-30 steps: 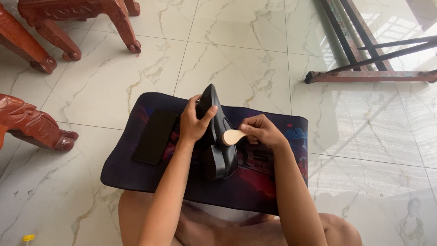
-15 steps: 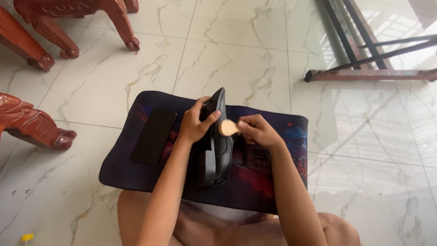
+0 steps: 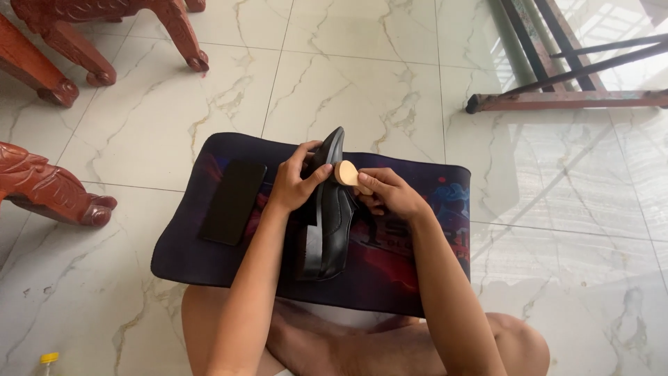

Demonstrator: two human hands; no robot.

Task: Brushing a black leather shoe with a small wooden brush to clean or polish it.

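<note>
Seen from above: seated cross-legged on a pale marble tiled floor point(image 3: 376, 83), with a dark printed mat point(image 3: 417, 264) spread just ahead of the knees. One black leather dress shoe point(image 3: 330, 216) tipped on its side at the mat's centre, toe toward twelve o'clock, heel block toward six. Left hand point(image 3: 296, 184) closed around the shoe's toe end from nine o'clock, thumb laid across the upper. Right hand point(image 3: 386, 195) pinched shut on one small round tan applicator pad point(image 3: 346, 172), pressed against the shoe's upper near the toe from three o'clock. Judged as the polishing or buffing step, worked at the front of the shoe; next stroke likely needing a steady left grip and the pad drawn along the leather toward the heel, with the shoe turned to reach the hidden side. Counted: one shoe, one pad, one flat black phone-like slab point(image 3: 234, 202) lying on the mat at nine o'clock, apart from the shoe. Three carved red wooden furniture legs point(image 3: 49, 191) at nine to eleven o'clock, one metal frame point(image 3: 570, 97) at two o'clock, one small yellow-capped bottle point(image 3: 47, 361) at seven o'clock.
</note>
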